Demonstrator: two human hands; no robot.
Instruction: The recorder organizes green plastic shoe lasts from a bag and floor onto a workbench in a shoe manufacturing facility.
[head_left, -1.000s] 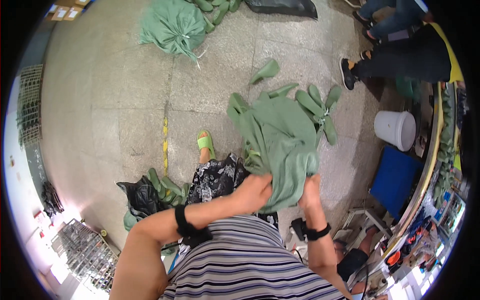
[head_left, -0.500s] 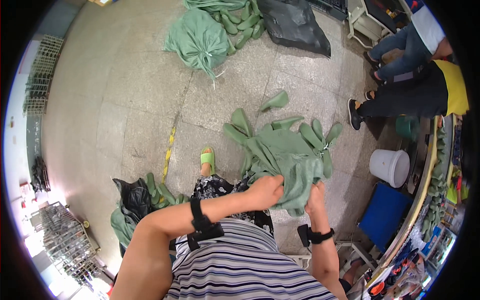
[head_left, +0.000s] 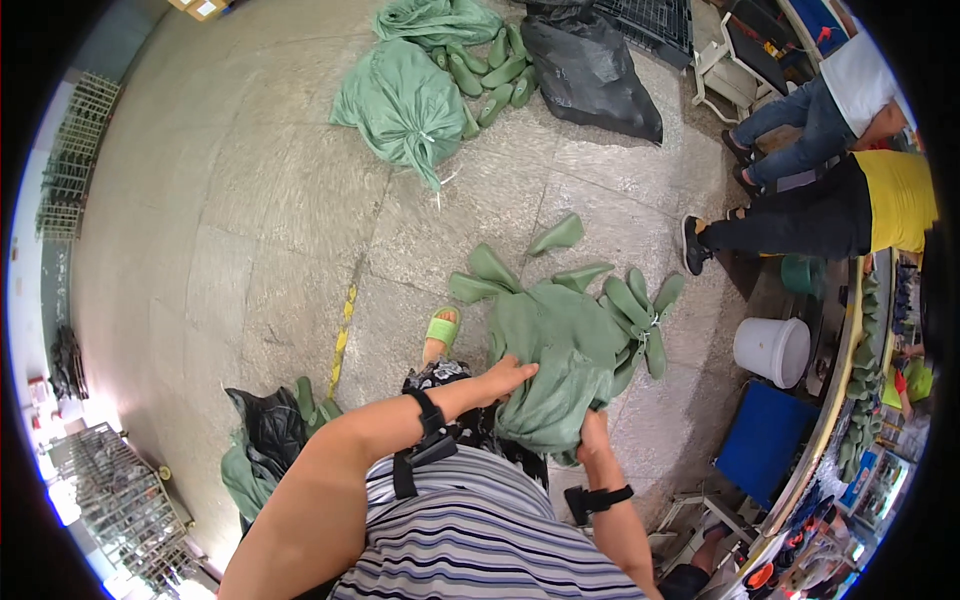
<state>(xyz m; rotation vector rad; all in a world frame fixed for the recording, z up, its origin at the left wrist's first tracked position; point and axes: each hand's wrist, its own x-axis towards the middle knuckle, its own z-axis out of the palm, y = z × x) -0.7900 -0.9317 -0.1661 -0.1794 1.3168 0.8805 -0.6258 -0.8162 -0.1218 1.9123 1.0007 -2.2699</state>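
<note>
I hold a large green woven sack [head_left: 555, 375] in front of my body. My left hand [head_left: 508, 376] grips its left edge and my right hand [head_left: 592, 437] grips its lower right edge. Green sole-shaped pieces [head_left: 640, 315] spill out of the sack's far end onto the stone floor [head_left: 250, 230]. Both wrists wear black bands.
A tied green sack [head_left: 400, 100], loose green pieces [head_left: 495, 75] and a black bag [head_left: 590, 70] lie farther off. Two people [head_left: 830, 170] sit at the right. A white bucket [head_left: 772, 350] and blue stool [head_left: 765, 440] stand right. Black bag [head_left: 270, 430] at my left.
The view has tilted so more of the far floor shows. The sack has dropped lower and more green pieces have slid out onto the floor beyond it.
</note>
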